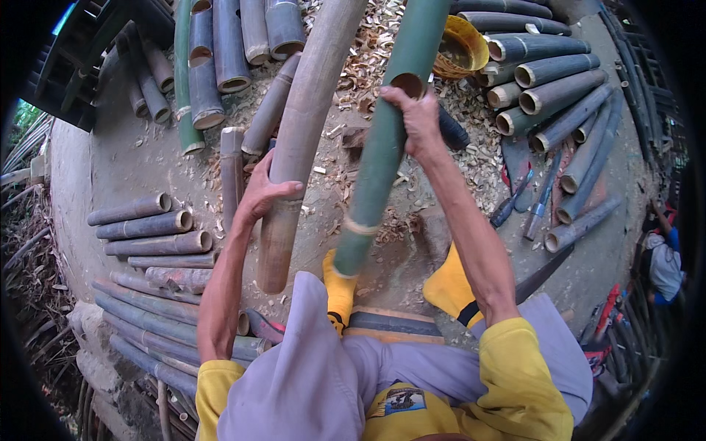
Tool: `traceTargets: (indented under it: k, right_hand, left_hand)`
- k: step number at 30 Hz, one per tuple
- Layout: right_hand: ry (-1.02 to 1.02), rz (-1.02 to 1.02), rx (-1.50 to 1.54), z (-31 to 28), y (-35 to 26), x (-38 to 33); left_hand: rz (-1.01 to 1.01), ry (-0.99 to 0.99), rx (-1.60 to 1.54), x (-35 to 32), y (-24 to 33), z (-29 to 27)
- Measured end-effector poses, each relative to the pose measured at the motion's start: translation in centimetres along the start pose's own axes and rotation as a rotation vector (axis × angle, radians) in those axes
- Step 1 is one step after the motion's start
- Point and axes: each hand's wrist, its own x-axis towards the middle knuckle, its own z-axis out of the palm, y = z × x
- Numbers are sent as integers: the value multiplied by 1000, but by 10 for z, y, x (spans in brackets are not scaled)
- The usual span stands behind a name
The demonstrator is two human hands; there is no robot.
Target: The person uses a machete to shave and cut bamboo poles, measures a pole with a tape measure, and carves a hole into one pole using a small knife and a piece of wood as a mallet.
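My left hand (271, 189) is wrapped around the lower part of a long grey-brown bamboo pole (312, 88), its thumb across the front. Beside it, my right hand (416, 121) grips a green bamboo pole (379, 158) from its right side, with the thumb near a round hole (408, 86) cut in the wall. Both poles slant upward and away, their upper ends cut off by the picture's edge. The green pole's lower end hangs above my yellow-socked left foot (340, 290); the two poles stay apart.
Cut bamboo tubes lie in stacks at right (562, 77), upper left (228, 55) and left (158, 228). Pale wood chips (360, 55) cover the ground around a yellow bucket (461, 48). Handled tools (540, 195) and a dark blade (543, 275) lie at right. Another person (665, 257) sits far right.
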Motion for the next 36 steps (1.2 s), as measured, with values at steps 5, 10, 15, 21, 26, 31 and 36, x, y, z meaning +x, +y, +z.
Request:
traceTargets:
  k: [5, 10, 15, 21, 26, 31, 36]
  right_hand:
    - [-41, 175, 26, 15, 41, -63]
    - [-100, 324, 150, 12, 88, -142]
    - [-99, 449, 180, -1, 149, -180]
    - [-150, 378, 67, -13, 155, -183]
    - [-149, 401, -63, -4, 113, -178]
    - [-100, 347, -219, -7, 147, -176]
    - [-52, 355, -187, -1, 144, -181]
  left_hand:
    - [-76, -83, 85, -16, 0, -25]
    - [-42, -166, 89, -38, -29, -11]
    - [-102, -194, 49, -50, -77, -11]
    - [-152, -245, 105, -54, -106, -14]
    - [-84, -149, 159, -51, -112, -9]
    - [-72, -209, 242, -55, -121, -17]
    - [-104, -176, 263, -68, -102, -11]
